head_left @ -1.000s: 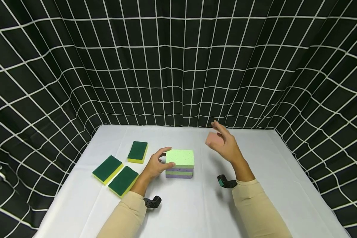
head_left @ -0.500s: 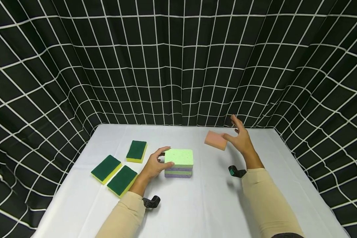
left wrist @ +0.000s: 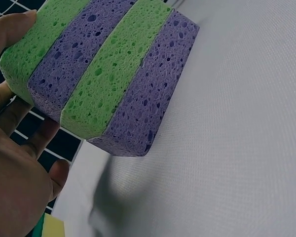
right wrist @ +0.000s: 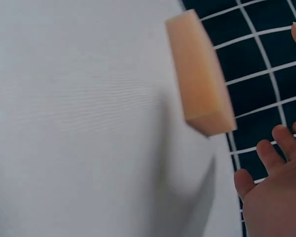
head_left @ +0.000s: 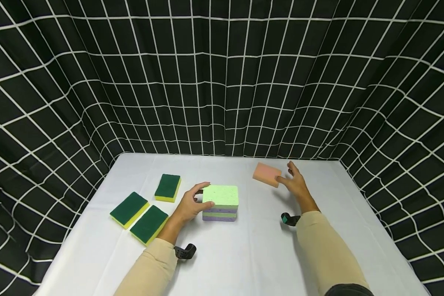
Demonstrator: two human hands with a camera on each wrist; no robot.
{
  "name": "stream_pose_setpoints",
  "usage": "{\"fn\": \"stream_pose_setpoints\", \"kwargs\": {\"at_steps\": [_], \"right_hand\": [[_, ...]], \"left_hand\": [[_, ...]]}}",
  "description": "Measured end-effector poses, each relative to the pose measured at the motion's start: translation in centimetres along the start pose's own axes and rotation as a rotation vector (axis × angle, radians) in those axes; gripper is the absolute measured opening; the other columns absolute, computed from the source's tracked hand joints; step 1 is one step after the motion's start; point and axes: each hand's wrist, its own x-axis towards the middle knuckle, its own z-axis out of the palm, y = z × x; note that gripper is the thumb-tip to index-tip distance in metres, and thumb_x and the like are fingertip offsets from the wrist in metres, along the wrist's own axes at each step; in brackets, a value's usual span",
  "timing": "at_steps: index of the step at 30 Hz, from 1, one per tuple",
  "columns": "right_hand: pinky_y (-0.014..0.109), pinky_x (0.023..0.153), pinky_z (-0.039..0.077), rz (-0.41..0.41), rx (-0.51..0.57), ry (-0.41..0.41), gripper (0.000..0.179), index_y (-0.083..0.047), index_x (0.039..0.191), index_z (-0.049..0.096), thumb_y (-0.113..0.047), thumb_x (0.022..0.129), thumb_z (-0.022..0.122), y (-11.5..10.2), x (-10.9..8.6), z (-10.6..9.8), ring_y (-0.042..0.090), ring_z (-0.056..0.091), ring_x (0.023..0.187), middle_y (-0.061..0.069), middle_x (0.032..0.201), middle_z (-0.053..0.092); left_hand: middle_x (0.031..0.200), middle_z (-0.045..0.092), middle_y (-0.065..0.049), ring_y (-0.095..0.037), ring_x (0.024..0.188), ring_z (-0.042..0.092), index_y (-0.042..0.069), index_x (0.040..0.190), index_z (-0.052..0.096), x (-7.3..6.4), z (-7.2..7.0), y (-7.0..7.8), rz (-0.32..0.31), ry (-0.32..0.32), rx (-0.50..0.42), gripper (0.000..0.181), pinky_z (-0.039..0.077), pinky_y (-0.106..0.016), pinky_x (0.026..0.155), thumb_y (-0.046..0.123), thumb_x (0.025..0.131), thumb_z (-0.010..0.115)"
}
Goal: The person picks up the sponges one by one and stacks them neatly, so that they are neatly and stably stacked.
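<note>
While scourers point(head_left: 129, 208) lie nearby, the left hand point(head_left: 188, 205) grips stacked sponges point(head_left: 222, 200), the right hand point(head_left: 297, 184) unclenched.

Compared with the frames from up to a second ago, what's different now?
The right grip has moved rightward, from across the orange sponge to its right end, and holds nothing. The left grip still holds the sponge stack; the orange sponge and the green-and-yellow sponges look unmoved.

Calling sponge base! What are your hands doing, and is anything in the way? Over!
Left hand holds top of green-and-purple stack. Right hand beside orange sponge, not gripping. No obstacle seen between right hand and orange sponge.
</note>
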Motion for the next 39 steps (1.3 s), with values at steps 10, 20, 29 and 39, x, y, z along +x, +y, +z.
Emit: {"fn": "stream_pose_setpoints", "kwargs": {"at_steps": [10, 20, 29, 39], "right_hand": [[0.054, 0.111, 0.013, 0.070, -0.096, -0.046, 0.101, -0.009, 0.155, -0.001, -0.031, 0.087, 0.071, 1.6, 0.5, 0.8, 0.035, 0.009, 0.143, 0.014, 0.159, 0.009], [0.055, 0.111, 0.007, 0.090, -0.186, -0.085, 0.104, -0.004, 0.155, 0.002, -0.034, 0.084, 0.073, 2.3, 0.8, 1.2, 0.037, 0.002, 0.143, 0.016, 0.159, 0.010], [0.050, 0.112, 0.003, 0.071, -0.180, -0.099, 0.106, -0.001, 0.153, -0.002, -0.027, 0.084, 0.074, 2.4, 1.1, 1.5, 0.037, 0.000, 0.143, 0.020, 0.158, 0.006], [0.052, 0.112, 0.010, 0.053, -0.264, -0.063, 0.094, 0.002, 0.153, 0.008, -0.022, 0.087, 0.070, 2.4, 1.3, 2.2, 0.043, 0.011, 0.141, 0.027, 0.154, 0.016]], "left_hand": [[0.129, 0.055, -0.017, -0.034, 0.119, 0.045, 0.005, 0.140, 0.049, -0.5, -0.4, 2.0, -0.014, -0.040, 0.012, 0.064, 0.028, -0.061, 0.100, 0.007, 0.081, 0.076], [0.131, 0.053, -0.019, -0.037, 0.121, 0.044, 0.002, 0.140, 0.048, -1.1, -0.5, 3.8, -0.009, -0.062, 0.022, 0.063, 0.028, -0.061, 0.101, 0.006, 0.083, 0.075], [0.129, 0.054, -0.019, -0.037, 0.121, 0.044, 0.002, 0.140, 0.047, -1.1, -0.5, 3.9, 0.000, -0.065, 0.014, 0.064, 0.028, -0.061, 0.101, 0.005, 0.082, 0.074], [0.129, 0.054, -0.019, -0.037, 0.121, 0.044, 0.002, 0.141, 0.046, -1.2, -0.5, 3.9, -0.006, -0.070, 0.013, 0.064, 0.027, -0.061, 0.101, 0.006, 0.083, 0.074]]}}
